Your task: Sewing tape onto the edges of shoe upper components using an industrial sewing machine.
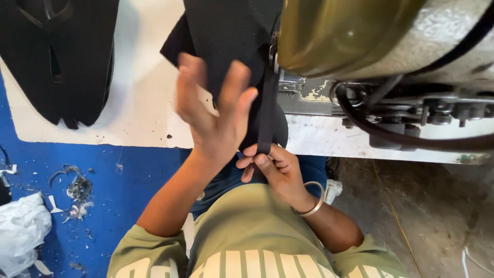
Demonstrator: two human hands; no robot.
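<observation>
White worktable (144, 103) under a sewing machine (381, 46) — right hand (275, 172) pinches the black strap (267, 113) running up from it; left hand (213, 116) spread open, blurred, against black fabric (226, 36).

A black strap (267, 110) is pinched at its lower end by the right hand (272, 172), thumb and fingers closed on it, with a metal bangle (315, 198) seen on that wrist. The strap runs straight up to the sewing machine (381, 46). The left hand (213, 113) is spread open and laid against a black fabric piece (221, 36) just beside the strap. More black pieces (64, 56) are piled on the white counter (144, 98), well off to the side. Thread scraps (77, 190) and a white plastic bag (20, 231) are scattered over the blue floor (123, 180).
</observation>
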